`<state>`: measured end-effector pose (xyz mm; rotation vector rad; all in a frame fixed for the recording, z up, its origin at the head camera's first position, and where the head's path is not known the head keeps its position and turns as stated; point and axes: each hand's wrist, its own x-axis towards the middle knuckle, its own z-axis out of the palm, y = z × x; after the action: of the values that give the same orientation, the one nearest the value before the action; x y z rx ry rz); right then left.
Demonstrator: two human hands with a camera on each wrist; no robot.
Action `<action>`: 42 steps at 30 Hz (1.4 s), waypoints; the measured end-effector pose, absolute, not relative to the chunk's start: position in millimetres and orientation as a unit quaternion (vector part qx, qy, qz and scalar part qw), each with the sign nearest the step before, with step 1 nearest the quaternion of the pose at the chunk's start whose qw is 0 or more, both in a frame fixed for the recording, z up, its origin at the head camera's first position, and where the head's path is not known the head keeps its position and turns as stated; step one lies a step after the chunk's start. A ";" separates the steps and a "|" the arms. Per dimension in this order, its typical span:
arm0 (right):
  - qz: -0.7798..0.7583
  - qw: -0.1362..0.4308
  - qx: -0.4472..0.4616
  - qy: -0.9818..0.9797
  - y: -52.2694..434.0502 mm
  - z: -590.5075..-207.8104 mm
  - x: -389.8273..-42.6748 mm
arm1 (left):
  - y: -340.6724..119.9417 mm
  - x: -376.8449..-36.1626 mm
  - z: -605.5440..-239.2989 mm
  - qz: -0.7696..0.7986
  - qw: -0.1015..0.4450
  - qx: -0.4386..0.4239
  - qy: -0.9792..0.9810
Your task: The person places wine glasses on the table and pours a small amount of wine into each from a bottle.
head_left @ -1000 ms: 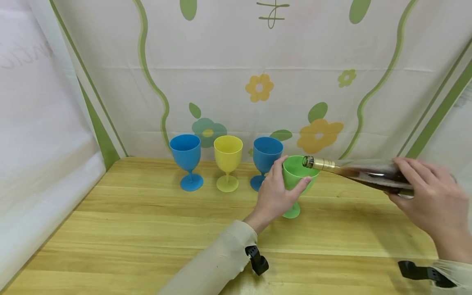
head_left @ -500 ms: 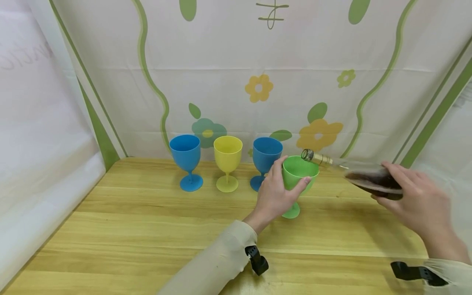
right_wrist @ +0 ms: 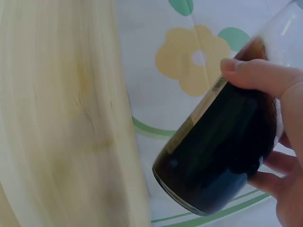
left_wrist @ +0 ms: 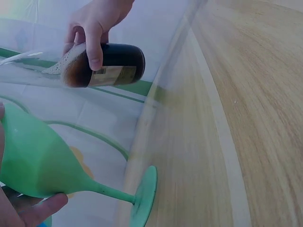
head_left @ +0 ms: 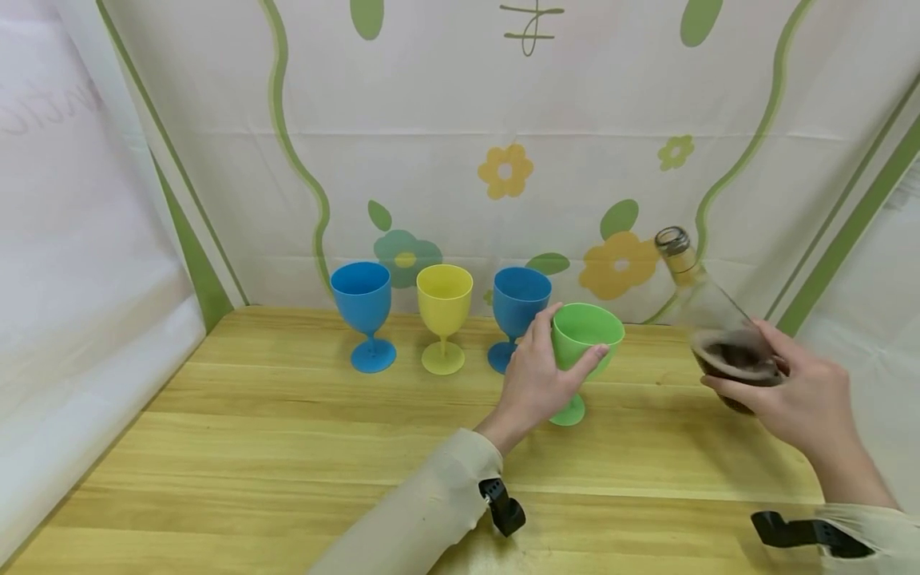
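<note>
My left hand grips the bowl of a green goblet, which stands upright on the table. In the left wrist view the goblet shows its stem and round foot, with fingers around the bowl. To its right, my right hand holds a clear glass wine bottle round its lower body, raised above the table. The bottle leans left, its mouth up and apart from the goblet. Dark liquid with some foam fills the lower part of the bottle in the right wrist view. What the goblet contains is not visible.
Along the back of the wooden table stand a blue goblet, a yellow goblet and another blue goblet, partly behind my left hand. A white patterned cloth hangs right behind them.
The bottle has swung from nearly level, its mouth over the green goblet, to a more upright tilt, away to the right. My left hand and the goblet have stayed in place.
</note>
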<state>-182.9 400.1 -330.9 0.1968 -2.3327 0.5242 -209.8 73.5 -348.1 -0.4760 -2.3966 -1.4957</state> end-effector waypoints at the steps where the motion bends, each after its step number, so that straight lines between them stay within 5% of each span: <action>1: 0.224 0.356 0.068 -0.905 399.1 -331.3 -183.0 | 73.8 -210.0 -348.0 -0.517 0.137 -0.163 -0.829; 14: 0.417 0.173 -0.044 -0.891 401.2 -332.9 -178.2 | 78.8 -211.7 -345.6 -0.519 0.142 -0.174 -0.825; 42: 0.477 0.161 -0.051 -0.862 403.8 -351.7 -182.8 | 107.2 -231.5 -340.1 -0.512 0.117 -0.146 -0.838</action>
<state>-182.8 403.8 -351.7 -0.1456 -2.4620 1.3616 -231.5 107.2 -340.1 -0.4260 -2.4537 -1.4998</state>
